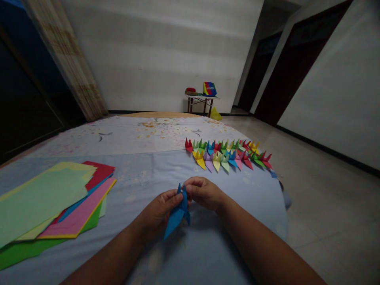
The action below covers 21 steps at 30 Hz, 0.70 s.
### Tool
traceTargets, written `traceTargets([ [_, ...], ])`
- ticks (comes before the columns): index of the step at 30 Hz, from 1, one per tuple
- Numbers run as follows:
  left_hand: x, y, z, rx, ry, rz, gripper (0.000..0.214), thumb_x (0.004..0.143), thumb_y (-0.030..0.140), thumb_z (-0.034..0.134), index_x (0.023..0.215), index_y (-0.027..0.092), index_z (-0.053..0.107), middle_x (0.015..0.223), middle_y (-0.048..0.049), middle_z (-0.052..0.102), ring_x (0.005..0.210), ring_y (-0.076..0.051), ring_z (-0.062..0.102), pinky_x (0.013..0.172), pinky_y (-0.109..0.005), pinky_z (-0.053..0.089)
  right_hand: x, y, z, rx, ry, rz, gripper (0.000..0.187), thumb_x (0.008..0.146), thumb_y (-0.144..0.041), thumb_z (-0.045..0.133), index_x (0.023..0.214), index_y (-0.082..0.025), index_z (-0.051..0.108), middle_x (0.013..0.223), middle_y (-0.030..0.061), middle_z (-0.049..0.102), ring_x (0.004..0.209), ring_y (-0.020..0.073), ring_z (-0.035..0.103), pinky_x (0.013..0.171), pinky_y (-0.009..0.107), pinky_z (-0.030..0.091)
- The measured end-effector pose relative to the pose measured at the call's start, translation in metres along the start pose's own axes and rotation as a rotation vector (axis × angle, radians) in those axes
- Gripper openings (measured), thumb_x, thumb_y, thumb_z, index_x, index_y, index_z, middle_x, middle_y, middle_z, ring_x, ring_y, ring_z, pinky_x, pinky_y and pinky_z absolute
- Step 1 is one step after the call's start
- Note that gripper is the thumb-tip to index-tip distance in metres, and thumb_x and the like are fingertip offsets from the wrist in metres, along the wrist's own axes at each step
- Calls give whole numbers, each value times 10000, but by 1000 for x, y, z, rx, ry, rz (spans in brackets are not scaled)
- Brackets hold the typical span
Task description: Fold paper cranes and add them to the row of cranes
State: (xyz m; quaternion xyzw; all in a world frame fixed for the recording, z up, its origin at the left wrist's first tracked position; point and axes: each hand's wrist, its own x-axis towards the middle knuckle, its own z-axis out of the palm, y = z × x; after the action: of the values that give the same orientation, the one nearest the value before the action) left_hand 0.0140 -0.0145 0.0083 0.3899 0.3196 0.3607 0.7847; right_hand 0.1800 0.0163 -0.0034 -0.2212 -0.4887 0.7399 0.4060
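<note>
A partly folded blue paper crane (179,213) is held upright just above the light blue cloth. My left hand (158,211) pinches its left side, with one long flap hanging down below the fingers. My right hand (204,192) pinches the upper tip from the right. Both hands are closed on the paper. Beyond them, several finished paper cranes (228,155) in red, green, blue, yellow, pink and purple stand in two rows on the cloth.
A fanned stack of coloured paper sheets (50,202) lies at the left on the blue tablecloth (142,178). The table's rounded right edge (283,194) drops to a tiled floor. A small table (202,99) with a colourful box stands by the far wall.
</note>
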Motion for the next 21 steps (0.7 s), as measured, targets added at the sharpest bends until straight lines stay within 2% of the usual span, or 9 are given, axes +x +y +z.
traceTargets([
  [9,-2,2,3,20,9,1,273,649,353,739,826,154,678,752,-33,642,689,-125,561,649,-217,422,-1,-3,4,21,6,15,294,630,-386,738,777,-156,626,570,-39,575,508,72,505,518,216,378],
  [16,0,1,1,89,92,-13,246,693,375,693,774,151,632,617,6,589,498,-92,509,499,-213,408,-2,-12,1,-249,145,-104,234,643,-332,730,777,-161,644,678,-16,607,598,75,508,596,220,409],
  [21,2,-2,2,129,137,-24,267,683,398,690,756,154,607,568,25,560,453,-90,495,470,-223,416,-4,-16,-2,-421,169,-154,258,680,-334,698,866,-168,631,740,-3,605,634,88,520,635,247,421],
])
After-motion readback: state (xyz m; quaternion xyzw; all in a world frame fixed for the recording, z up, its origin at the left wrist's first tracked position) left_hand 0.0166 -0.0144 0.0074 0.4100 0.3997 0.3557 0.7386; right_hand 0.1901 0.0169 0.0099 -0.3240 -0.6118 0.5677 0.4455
